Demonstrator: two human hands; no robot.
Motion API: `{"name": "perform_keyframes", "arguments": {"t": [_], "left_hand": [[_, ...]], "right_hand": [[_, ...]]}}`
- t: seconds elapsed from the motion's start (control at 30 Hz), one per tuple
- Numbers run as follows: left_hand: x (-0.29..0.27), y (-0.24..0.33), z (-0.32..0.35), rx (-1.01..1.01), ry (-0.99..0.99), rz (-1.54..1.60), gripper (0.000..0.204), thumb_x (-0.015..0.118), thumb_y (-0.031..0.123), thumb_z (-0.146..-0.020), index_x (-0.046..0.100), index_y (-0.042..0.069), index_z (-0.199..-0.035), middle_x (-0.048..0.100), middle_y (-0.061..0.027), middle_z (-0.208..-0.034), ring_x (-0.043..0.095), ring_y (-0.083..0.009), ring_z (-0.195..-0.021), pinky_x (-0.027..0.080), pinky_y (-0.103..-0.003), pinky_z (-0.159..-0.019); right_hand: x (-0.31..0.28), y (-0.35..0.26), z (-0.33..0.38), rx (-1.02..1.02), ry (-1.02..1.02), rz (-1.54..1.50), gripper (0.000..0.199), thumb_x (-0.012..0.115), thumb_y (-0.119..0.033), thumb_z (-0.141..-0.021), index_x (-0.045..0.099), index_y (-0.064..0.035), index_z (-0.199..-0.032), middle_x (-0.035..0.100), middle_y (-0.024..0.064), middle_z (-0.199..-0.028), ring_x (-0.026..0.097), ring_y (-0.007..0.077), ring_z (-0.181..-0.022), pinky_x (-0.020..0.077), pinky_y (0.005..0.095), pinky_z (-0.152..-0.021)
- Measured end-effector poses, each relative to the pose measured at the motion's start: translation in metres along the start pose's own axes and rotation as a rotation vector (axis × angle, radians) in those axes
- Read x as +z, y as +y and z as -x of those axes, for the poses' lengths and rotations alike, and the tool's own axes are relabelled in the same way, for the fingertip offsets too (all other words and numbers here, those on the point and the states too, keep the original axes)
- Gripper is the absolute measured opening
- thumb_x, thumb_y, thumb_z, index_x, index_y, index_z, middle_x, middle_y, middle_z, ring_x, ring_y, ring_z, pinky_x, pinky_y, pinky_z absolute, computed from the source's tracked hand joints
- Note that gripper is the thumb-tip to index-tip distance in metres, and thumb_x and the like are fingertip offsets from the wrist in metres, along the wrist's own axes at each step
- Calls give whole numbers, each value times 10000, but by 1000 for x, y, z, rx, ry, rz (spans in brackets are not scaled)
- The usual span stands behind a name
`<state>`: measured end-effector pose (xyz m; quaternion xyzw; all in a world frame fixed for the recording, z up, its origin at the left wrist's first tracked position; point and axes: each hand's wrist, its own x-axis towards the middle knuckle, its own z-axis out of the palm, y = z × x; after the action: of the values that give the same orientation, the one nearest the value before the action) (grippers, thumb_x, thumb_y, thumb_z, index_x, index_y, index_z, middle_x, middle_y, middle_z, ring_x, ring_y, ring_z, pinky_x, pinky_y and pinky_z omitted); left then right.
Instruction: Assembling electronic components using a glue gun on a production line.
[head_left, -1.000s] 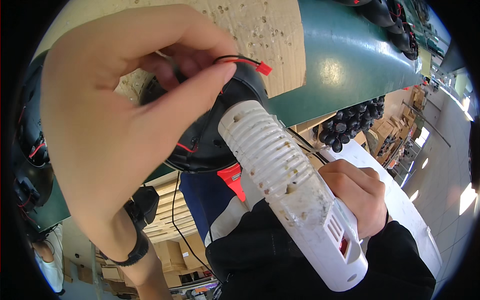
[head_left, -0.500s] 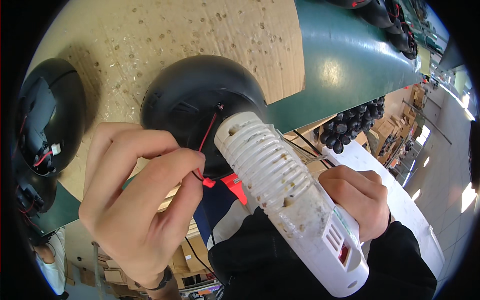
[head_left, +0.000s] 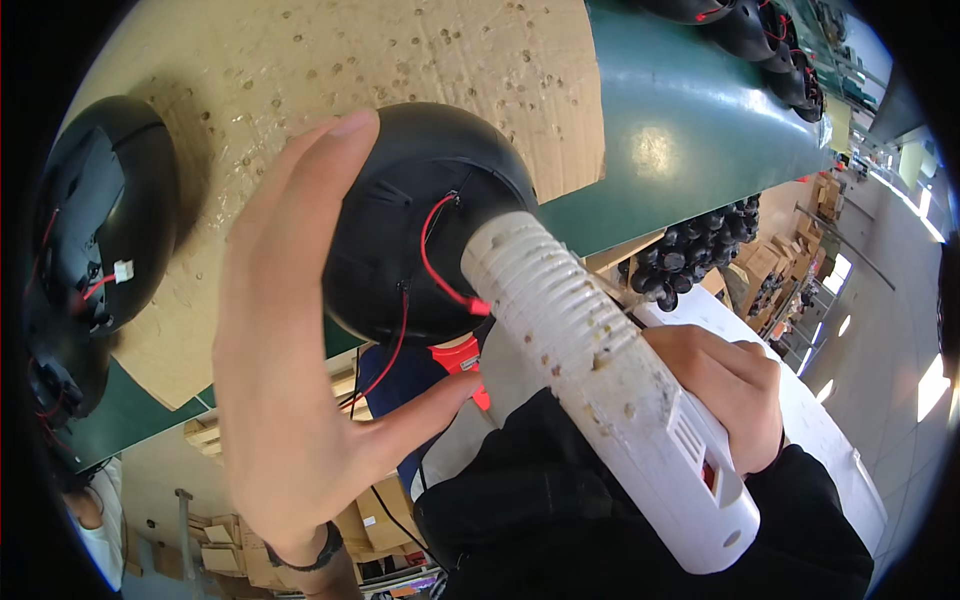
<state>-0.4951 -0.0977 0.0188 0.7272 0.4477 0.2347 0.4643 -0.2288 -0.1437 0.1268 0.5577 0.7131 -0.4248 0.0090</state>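
Observation:
A black rounded plastic shell (head_left: 385,240) with thin red wires (head_left: 430,260) rests on cardboard at the table's edge. My left hand (head_left: 300,330) is open around its left side. The fingertips overlap the shell's upper left rim, and the thumb stretches out below it. Whether they press on the shell I cannot tell. In my right hand (head_left: 720,390), closed round its mostly hidden handle, is a white ribbed tool that looks like a hot glue gun (head_left: 600,370). Its barrel is stained and points at the shell's right side; its tip hides part of the shell.
Another black shell (head_left: 150,220) with a white connector (head_left: 123,271) stands at the left. The cardboard (head_left: 480,60) carries dried blobs and lies on a green table (head_left: 680,130). More black shells (head_left: 745,35) line the far right. A person's arm (head_left: 88,510) shows at lower left.
My left hand has let go of the red wire it was pinching and spread open around the shell. The wire now curves toward the barrel. The glue gun has shifted slightly right.

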Motion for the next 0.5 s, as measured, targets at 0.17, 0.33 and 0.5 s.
{"name": "perform_keyframes", "arguments": {"t": [0.17,0.33,0.5], "left_hand": [[27,-2,5,-43,68,-112,1112,910,63,-534,363,10,-1501,416,-196,-1537,423,-387,-1404,354,-437,-1161],[22,10,1,-60,117,-91,1118,897,60,-554,346,90,-1527,394,-188,-1532,417,-411,-1382,396,-465,-1121],[39,7,14,-97,147,-234,1207,924,198,-572,246,105,-1566,289,-239,-1564,322,-474,-1425,366,-508,-1154]], "right_hand": [[-16,-14,-8,185,-103,-43,273,748,-119,-726,654,-1,-953,638,114,-844,656,294,-690,512,346,-579],[-66,-19,-3,167,-217,-77,538,848,-252,-563,638,21,-977,663,143,-827,647,378,-705,525,394,-647],[-55,-15,5,347,176,-493,394,676,-132,-930,588,-30,-1300,701,27,-1100,599,63,-727,456,202,-520]]}}
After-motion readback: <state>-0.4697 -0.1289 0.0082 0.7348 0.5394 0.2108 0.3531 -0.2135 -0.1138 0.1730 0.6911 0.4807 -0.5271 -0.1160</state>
